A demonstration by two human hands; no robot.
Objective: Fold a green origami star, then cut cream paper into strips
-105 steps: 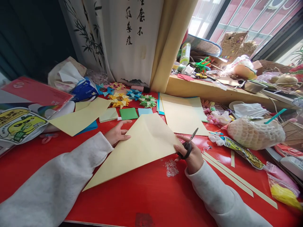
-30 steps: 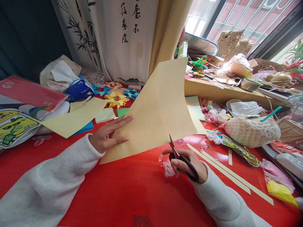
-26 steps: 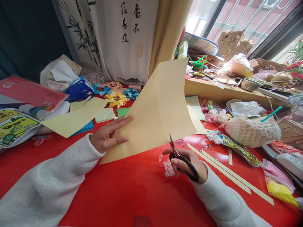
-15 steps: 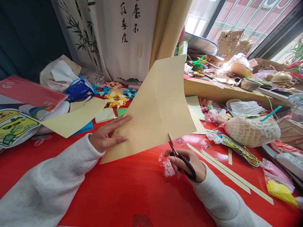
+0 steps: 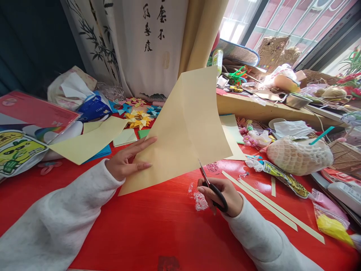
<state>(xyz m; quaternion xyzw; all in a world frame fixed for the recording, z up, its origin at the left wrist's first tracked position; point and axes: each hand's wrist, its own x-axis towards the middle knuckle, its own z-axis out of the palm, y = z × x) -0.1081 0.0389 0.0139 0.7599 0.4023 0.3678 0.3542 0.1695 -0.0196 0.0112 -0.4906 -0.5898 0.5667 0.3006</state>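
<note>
A large sheet of pale yellow paper (image 5: 180, 131) rises at a slant above the red table, with a faint crease down it. My left hand (image 5: 128, 160) grips its lower left part, fingers behind or along the edge and thumb on the near face. In my right hand (image 5: 221, 194) is a pair of black-handled scissors (image 5: 217, 195). Their blades look close together, and the tips are at the sheet's lower edge; I cannot tell whether they touch it. Two long cut paper strips (image 5: 270, 207) lie to the right of my right hand.
Folded yellow paper stars (image 5: 139, 119) and a blue tissue pack (image 5: 96, 107) sit at the back left, near a pink A4 paper pack (image 5: 36, 113). On the right are a net-wrapped coconut-like thing (image 5: 300, 156) with a straw and a cluttered window ledge (image 5: 262, 111).
The paper's upper part has shifted slightly left. My right hand and the scissors have turned a little, the handles moving left. My left hand has hardly moved.
</note>
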